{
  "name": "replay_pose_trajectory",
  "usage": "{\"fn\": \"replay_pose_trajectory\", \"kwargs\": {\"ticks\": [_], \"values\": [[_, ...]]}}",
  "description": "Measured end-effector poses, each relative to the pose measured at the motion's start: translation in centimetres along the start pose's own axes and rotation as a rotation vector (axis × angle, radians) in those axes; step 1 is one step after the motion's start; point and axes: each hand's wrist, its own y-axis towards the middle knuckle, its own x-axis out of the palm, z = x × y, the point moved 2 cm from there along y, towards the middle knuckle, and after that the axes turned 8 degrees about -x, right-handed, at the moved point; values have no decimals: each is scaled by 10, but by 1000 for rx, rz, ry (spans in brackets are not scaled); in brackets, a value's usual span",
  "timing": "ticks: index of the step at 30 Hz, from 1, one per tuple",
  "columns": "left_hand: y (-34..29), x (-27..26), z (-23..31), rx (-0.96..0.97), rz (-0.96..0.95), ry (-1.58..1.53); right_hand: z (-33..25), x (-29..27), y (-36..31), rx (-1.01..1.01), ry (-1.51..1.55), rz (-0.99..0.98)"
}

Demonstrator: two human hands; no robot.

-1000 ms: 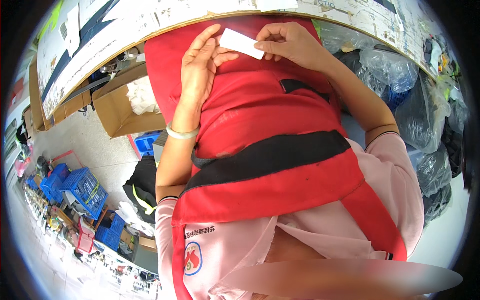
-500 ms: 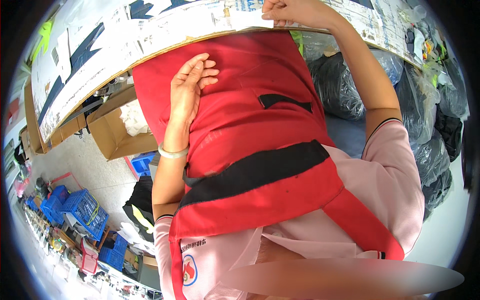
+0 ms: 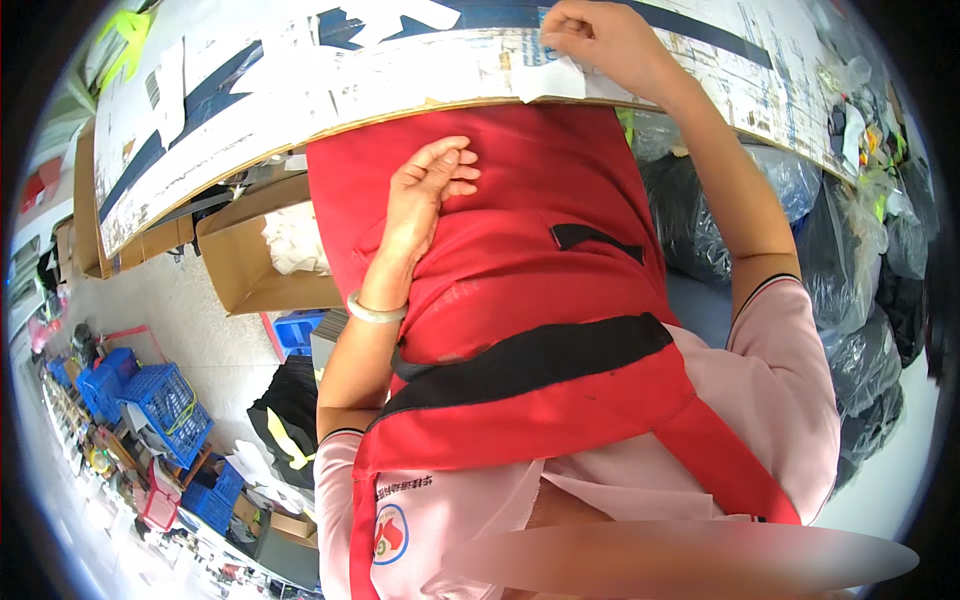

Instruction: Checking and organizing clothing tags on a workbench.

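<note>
My right hand (image 3: pixel 612 48) is over the white tabletop (image 3: pixel 420 75), its fingers curled in toward the thumb. What lies between the fingertips, if anything, is hidden. A small white paper-like piece (image 3: pixel 552 80) rests just below those fingers and hangs slightly over the table's near edge. Below that edge, my left hand (image 3: pixel 428 195) hovers in front of the red apron (image 3: pixel 530 170). Its fingers are loosely bent with gaps between them, and nothing shows in them. A pale bangle (image 3: pixel 376 310) circles the left wrist.
White cut scraps (image 3: pixel 410 15) and dark blue strips (image 3: pixel 715 38) lie across the tabletop. Under its left side stands an open cardboard box (image 3: pixel 225 260) with white material inside. Dark plastic bags (image 3: pixel 685 210) crowd the right. Blue crates (image 3: pixel 170 410) stand on the floor at lower left.
My right hand has come off the white piece it was pinching; the piece lies at the table edge. The whole view has shifted, so table and apron appear lower. The left hand keeps its loose bend.
</note>
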Motion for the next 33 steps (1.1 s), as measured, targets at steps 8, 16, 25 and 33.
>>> {"fn": "replay_pose_trajectory", "kwargs": {"ticks": [8,16,25,33], "values": [[1,-3,0,7,-9,51,-13,54,80,-89,-91,163],[-2,-8,2,25,6,75,-3,50,84,-138,-107,196],[-8,2,36,176,34,-41,-43,29,7,-935,-112,495],[-9,31,43,-10,-171,-104,-49,39,-24,-831,-135,435]]}}
